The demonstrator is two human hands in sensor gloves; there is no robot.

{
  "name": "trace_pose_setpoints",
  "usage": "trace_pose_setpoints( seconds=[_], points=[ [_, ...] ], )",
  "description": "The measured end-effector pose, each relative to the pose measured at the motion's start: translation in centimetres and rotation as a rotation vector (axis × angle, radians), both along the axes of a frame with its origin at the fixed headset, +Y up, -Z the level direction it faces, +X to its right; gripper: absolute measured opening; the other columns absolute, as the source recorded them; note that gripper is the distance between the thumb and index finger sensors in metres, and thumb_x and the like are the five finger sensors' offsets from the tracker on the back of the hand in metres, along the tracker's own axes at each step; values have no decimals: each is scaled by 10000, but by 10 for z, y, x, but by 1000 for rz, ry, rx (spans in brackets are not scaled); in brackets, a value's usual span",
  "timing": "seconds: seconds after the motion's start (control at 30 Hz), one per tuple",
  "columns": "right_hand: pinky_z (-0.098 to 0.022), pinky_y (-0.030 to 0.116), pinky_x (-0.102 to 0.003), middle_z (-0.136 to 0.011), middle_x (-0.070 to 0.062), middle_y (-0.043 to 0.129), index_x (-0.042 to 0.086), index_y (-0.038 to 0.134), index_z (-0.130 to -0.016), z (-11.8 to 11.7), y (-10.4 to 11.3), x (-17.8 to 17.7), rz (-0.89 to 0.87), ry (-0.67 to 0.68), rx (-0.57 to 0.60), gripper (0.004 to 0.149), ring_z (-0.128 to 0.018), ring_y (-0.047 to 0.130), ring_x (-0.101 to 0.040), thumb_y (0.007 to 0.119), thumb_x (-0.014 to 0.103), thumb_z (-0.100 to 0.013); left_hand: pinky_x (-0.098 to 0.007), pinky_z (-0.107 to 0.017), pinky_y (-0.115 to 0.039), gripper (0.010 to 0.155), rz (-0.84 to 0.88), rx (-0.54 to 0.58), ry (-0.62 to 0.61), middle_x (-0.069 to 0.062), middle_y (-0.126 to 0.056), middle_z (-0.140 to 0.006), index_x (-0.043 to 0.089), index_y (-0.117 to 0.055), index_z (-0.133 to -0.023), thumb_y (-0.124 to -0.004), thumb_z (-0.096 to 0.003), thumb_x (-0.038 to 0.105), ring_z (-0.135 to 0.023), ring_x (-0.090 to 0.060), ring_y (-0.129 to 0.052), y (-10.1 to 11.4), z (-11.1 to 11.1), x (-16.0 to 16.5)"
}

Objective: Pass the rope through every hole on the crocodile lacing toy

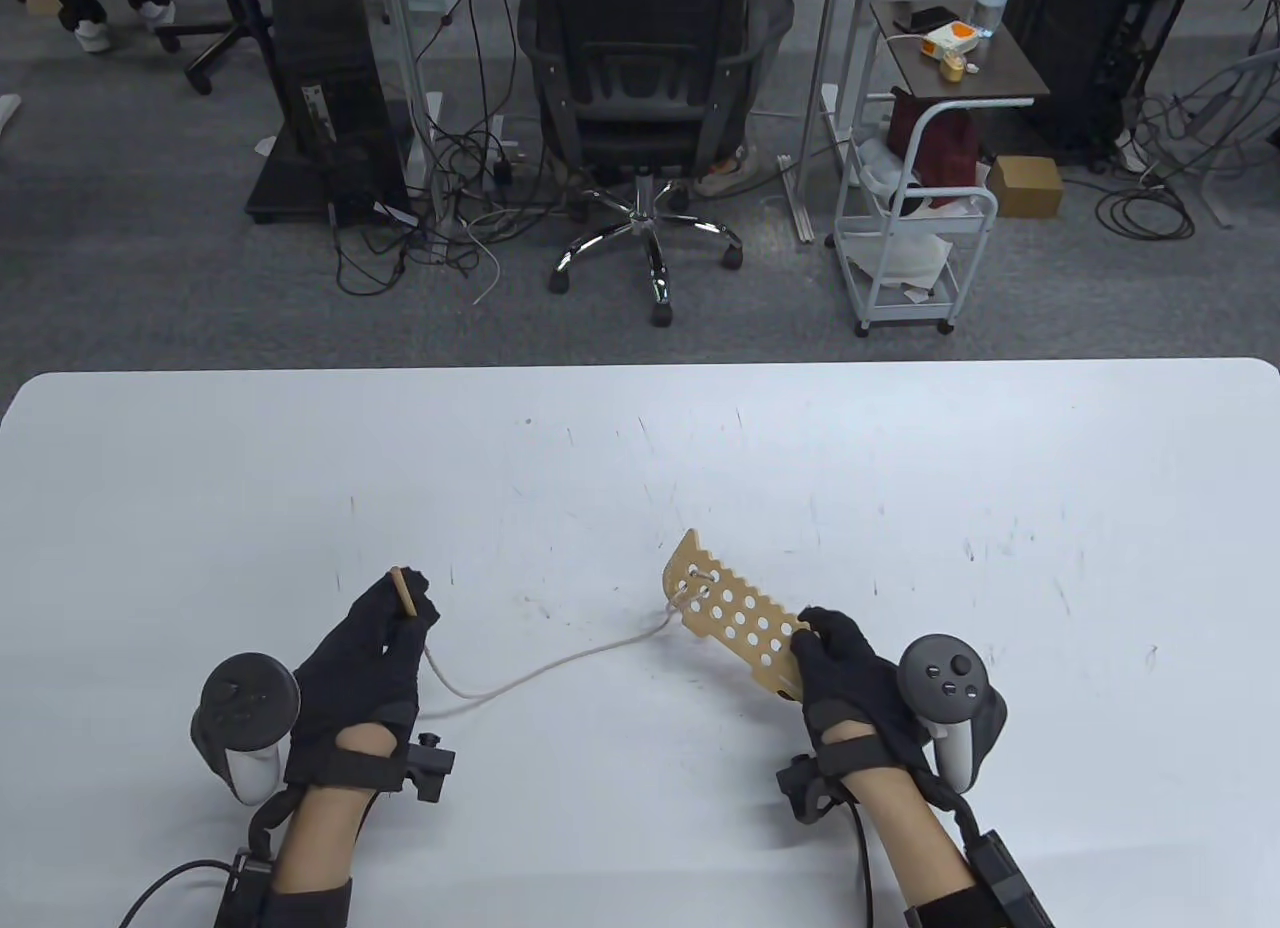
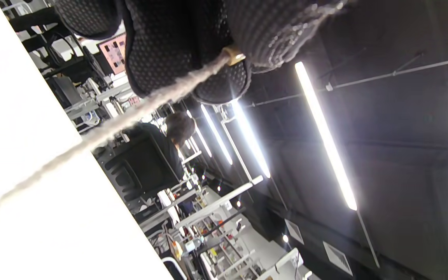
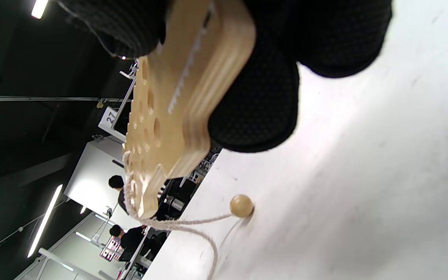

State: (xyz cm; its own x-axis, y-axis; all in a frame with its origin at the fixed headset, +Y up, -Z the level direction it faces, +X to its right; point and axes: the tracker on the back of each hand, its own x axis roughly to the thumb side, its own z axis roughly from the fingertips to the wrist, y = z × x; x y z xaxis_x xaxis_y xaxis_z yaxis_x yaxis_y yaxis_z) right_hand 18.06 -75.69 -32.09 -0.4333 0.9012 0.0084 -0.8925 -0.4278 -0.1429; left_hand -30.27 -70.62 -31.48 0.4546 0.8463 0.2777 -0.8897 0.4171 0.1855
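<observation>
1. Surface: one white table (image 1: 640, 448) with scattered dark scuff marks; behind it lies grey floor carrying one black office chair (image 1: 645, 78), one white cart (image 1: 905, 238) and loose cables
2. Count: one wooden crocodile board (image 1: 735, 618), one rope (image 1: 540, 668), one wooden needle (image 1: 405, 590), one wooden bead (image 3: 241, 205)
3. The right hand (image 1: 850, 673) grips the board's near end; the board is tilted, its far end raised above the table
4. The left hand (image 1: 365, 658), left of the board, pinches the needle; the rope sags from there to the board's far holes
</observation>
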Motion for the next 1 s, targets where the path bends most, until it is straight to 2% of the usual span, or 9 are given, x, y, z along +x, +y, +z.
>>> trace_pose_setpoints(
  seconds=[0.23, 0.33, 0.53, 0.9, 1.0],
  points=[
    [-421, 783, -468, -678, -67, 943, 123, 693, -877, 5, 1, -17, 32, 76, 15, 466, -441, 1043, -267, 738, 357, -476, -550, -680, -689, 658, -13, -42, -71, 14, -957, -746, 242, -583, -1022, -846, -430, 358, -632, -249, -989, -6, -3, 16],
    [-421, 782, -470, -677, -66, 944, 124, 694, -876, 7, 1, -22, 38, 99, 17, 464, -441, 1044, -266, 737, 357, -477, -545, -669, -706, 641, -45, -56, -116, 14, -981, -715, 256, -615, -1011, -858, -429, 371, -600, -247, -1006, -8, -4, 23],
    [-420, 783, -468, -676, -66, 945, 124, 694, -875, 12, 4, -30, 40, 138, 38, 462, -440, 1045, -266, 736, 356, -478, -530, -652, -731, 485, -152, -73, -221, 10, -1038, -639, 276, -795, -900, -867, -431, 374, -540, -242, -1035, -11, -4, 41],
    [-419, 783, -469, -675, -66, 945, 124, 696, -874, 18, 7, -43, 53, 202, 59, 464, -438, 1046, -265, 739, 357, -475, -533, -655, -727, 430, -246, -139, -403, -8, -1053, -623, 281, -855, -854, -885, -432, 358, -534, -248, -1038, -20, -3, 68],
    [-417, 785, -469, -675, -65, 945, 124, 696, -874, 19, 8, -45, 55, 213, 59, 463, -437, 1046, -265, 738, 357, -476, -533, -654, -728, 427, -273, -144, -417, -8, -1056, -618, 278, -863, -848, -888, -430, 359, -529, -248, -1039, -20, -2, 73]
  ],
)
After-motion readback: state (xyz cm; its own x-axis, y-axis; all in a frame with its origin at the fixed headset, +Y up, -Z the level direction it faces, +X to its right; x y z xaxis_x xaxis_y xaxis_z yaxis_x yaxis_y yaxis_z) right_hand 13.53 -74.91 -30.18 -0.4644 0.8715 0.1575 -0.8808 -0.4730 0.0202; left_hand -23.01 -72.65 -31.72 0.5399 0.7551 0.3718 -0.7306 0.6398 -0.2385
